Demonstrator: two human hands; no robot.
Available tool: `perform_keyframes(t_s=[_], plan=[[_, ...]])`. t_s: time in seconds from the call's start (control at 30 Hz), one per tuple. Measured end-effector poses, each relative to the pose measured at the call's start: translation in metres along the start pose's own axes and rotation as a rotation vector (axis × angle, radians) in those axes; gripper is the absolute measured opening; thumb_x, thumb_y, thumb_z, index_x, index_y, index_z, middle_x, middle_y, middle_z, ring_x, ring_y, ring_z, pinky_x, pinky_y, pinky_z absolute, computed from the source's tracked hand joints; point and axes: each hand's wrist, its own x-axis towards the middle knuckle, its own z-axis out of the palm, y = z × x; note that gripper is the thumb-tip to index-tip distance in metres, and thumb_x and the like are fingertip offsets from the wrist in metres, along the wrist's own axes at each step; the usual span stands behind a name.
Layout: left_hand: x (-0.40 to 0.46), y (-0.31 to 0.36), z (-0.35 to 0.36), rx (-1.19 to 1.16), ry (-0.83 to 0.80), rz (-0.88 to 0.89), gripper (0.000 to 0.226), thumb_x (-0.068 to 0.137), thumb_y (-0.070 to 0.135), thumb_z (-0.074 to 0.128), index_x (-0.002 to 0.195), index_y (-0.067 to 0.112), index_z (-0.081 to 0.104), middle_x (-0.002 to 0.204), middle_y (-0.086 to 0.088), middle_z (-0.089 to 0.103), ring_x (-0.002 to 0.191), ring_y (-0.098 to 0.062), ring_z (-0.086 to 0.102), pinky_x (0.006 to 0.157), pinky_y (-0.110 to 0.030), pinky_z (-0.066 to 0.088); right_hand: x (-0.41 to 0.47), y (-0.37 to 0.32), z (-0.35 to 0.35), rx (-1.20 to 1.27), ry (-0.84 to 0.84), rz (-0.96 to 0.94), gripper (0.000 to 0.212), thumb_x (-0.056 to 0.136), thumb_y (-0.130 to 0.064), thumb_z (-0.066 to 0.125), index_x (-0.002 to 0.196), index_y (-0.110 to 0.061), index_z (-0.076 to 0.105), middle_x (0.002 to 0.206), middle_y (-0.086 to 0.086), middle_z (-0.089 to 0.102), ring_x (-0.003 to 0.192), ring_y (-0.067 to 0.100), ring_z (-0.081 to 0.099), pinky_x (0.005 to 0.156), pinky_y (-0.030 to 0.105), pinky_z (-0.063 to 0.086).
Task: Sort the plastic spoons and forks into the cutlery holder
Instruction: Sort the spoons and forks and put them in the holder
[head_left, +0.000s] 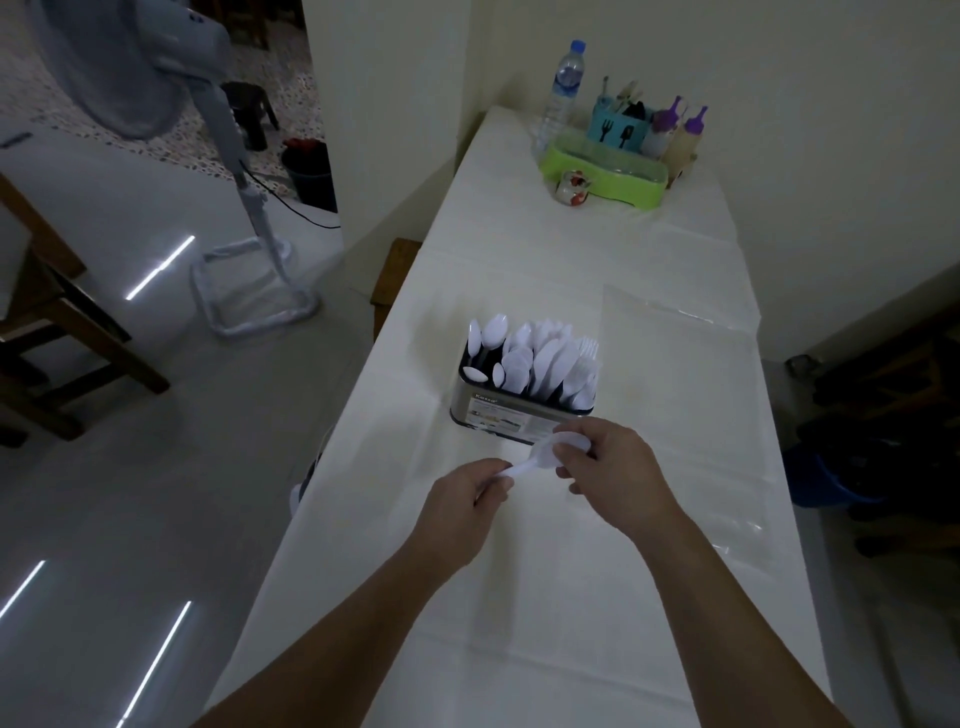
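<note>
- Left hand (464, 500) pinches the white plastic spoon (540, 457) by its handle.
- Right hand (607, 461) grips the spoon's bowl.
- Spoon sits just before the steel cutlery holder (511, 418), already full of white cutlery.

The cutlery holder (524, 410) bears a label reading roughly "Kessa".

Glossy metal cutlery holder (511, 410) holds white plastic spoons (524, 348) on a matt white tablecloth (649, 364).

Dim, greyish wide-angle view, bowed edges, streaky glare on the glossy floor (130, 467), dark right corner.
</note>
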Motion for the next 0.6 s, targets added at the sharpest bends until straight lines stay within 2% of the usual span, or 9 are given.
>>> perform_keyframes(t_s=[0.1,0.13,0.2,0.27,0.33,0.4,0.47,0.6], plan=[[0.007,0.009,-0.001,-0.014,0.060,0.031,0.015,0.098,0.022,0.055,0.102,0.024,0.069,0.071,0.016,0.057,0.066,0.002,0.052,0.061,-0.012,0.035,0.010,-0.012,-0.007,-0.007,0.020,-0.008,0.022,0.093,-0.011,0.056,0.090,-0.026,0.071,0.086,0.005,0.074,0.069,0.010,0.072,0.065,0.032,0.060],[0.010,0.013,-0.002,-0.017,0.091,0.033,0.016,0.097,0.024,0.057,0.108,0.024,0.069,0.078,0.018,0.060,0.072,0.003,0.054,0.065,-0.012,0.037,0.014,-0.018,-0.009,-0.045,0.048,-0.044,0.020,0.093,-0.011,0.056,0.092,-0.024,0.072,0.087,0.003,0.074,0.072,0.011,0.072,0.068,0.032,0.059],[0.016,0.018,-0.006,-0.034,0.178,0.003,0.032,0.093,0.031,0.062,0.125,0.024,0.063,0.103,0.018,0.062,0.092,0.003,0.056,0.080,-0.013,0.040,0.022,-0.035,-0.016,-0.158,0.120,-0.151,0.018,0.092,-0.013,0.058,0.096,-0.021,0.075,0.091,0.000,0.075,0.079,0.015,0.072,0.077,0.031,0.057],[0.021,0.018,-0.012,-0.052,0.272,0.010,0.043,0.091,0.031,0.065,0.131,0.021,0.057,0.115,0.014,0.059,0.101,-0.002,0.055,0.085,-0.012,0.040,0.028,-0.059,-0.028,-0.229,0.200,-0.263,0.018,0.091,-0.013,0.059,0.098,-0.019,0.075,0.092,-0.001,0.075,0.080,0.017,0.072,0.079,0.029,0.055],[0.026,0.013,-0.020,0.033,0.324,0.061,0.039,0.091,0.021,0.061,0.130,0.017,0.056,0.116,0.008,0.060,0.099,-0.009,0.056,0.085,-0.016,0.044,0.034,-0.085,-0.040,-0.261,0.263,-0.364,0.018,0.091,-0.013,0.059,0.099,-0.020,0.074,0.091,0.000,0.076,0.081,0.018,0.072,0.080,0.029,0.054],[0.032,0.006,-0.027,0.165,0.338,0.102,0.042,0.091,0.014,0.056,0.132,0.013,0.057,0.126,0.001,0.060,0.112,-0.014,0.056,0.097,-0.024,0.046,0.043,-0.108,-0.048,-0.296,0.311,-0.436,0.019,0.092,-0.015,0.057,0.101,-0.021,0.073,0.092,-0.001,0.075,0.083,0.017,0.071,0.080,0.026,0.050],[0.040,0.000,-0.031,0.298,0.341,0.172,0.045,0.089,0.015,0.051,0.134,0.009,0.057,0.133,-0.005,0.059,0.121,-0.017,0.054,0.106,-0.026,0.042,0.054,-0.123,-0.049,-0.350,0.347,-0.491,0.020,0.093,-0.016,0.056,0.104,-0.020,0.072,0.093,0.000,0.075,0.085,0.019,0.070,0.079,0.025,0.047],[0.055,-0.004,-0.032,0.499,0.252,0.285,0.052,0.090,0.025,0.037,0.133,0.003,0.056,0.135,-0.012,0.059,0.129,-0.027,0.052,0.110,-0.034,0.038,0.083,-0.134,-0.036,-0.513,0.354,-0.562,0.023,0.095,-0.017,0.052,0.107,-0.020,0.071,0.095,0.007,0.074,0.086,0.029,0.067,0.078,0.035,0.051]])
